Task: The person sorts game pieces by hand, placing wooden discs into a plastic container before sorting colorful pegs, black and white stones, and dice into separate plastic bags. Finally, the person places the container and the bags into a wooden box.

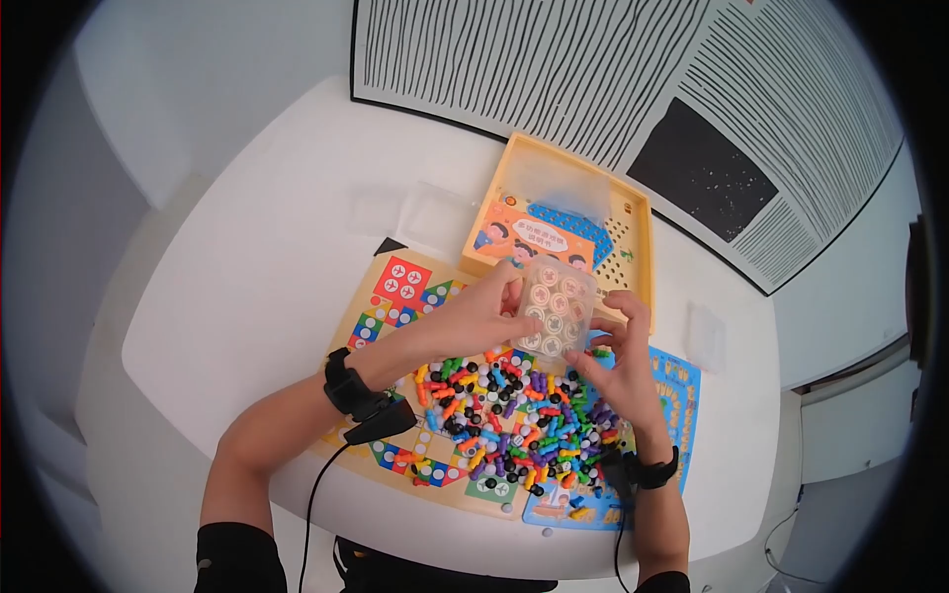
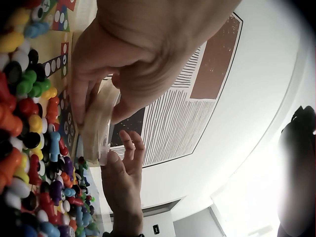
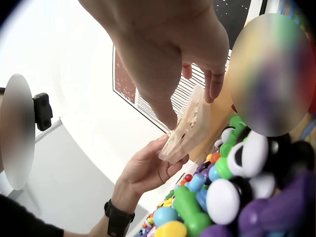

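A clear plastic box packed with round Chinese chess pieces is held up over a heap of colourful game pieces. My left hand grips its left side, thumb on the front face and fingers behind. At the box's right side is my right hand, its thumb at the lower right corner and its bent fingers spread beside the edge. In the left wrist view the box shows edge-on, with the right hand at its far end. The right wrist view shows the box tilted between both hands.
Below lie a heap of small pegs and balls, a wooden flight-chess board and a blue printed board. Behind stands a yellow tray with an orange booklet. Clear lids and a clear box lie on the white table.
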